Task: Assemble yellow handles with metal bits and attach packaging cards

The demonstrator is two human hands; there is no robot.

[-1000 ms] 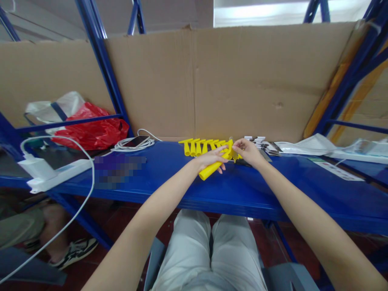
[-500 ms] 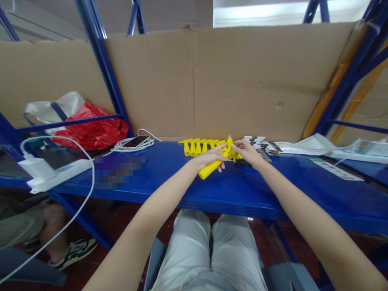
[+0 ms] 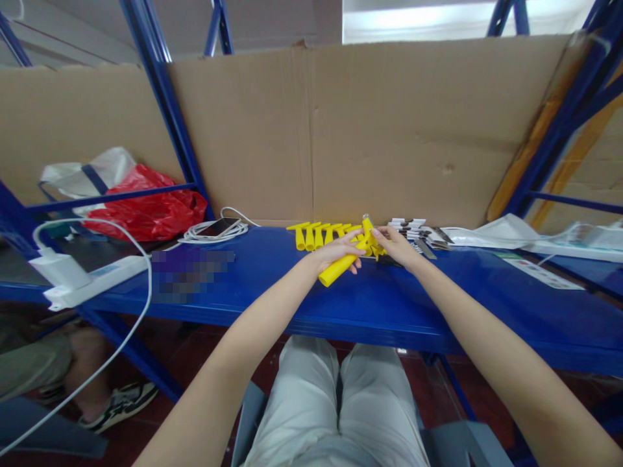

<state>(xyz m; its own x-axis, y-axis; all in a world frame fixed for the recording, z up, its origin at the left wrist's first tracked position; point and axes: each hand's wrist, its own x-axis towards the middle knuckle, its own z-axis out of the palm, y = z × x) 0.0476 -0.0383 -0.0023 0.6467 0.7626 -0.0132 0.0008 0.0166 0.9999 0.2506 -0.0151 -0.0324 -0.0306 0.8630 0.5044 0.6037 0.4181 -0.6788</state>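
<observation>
grip: the left hand (image 3: 341, 254) is wrapped around a yellow tool (image 3: 335, 272); the right hand (image 3: 396, 248) has fingertips against yellow plastic, but whether they pinch, i cannot tell.
cardboard (image 3: 413, 130): behind the table, cut off at left.
table (image 3: 272, 305): blue; a pixelated patch (image 3: 192, 277) hides part of it.
bags: two, one red (image 3: 150, 204), one whitish (image 3: 111, 167) partly behind.
yellow row (image 3: 310, 239): at least four similar tools; others hidden by the left hand.
held tool: above the table, thick round handle slanting down-left, middle covered by fingers.
</observation>
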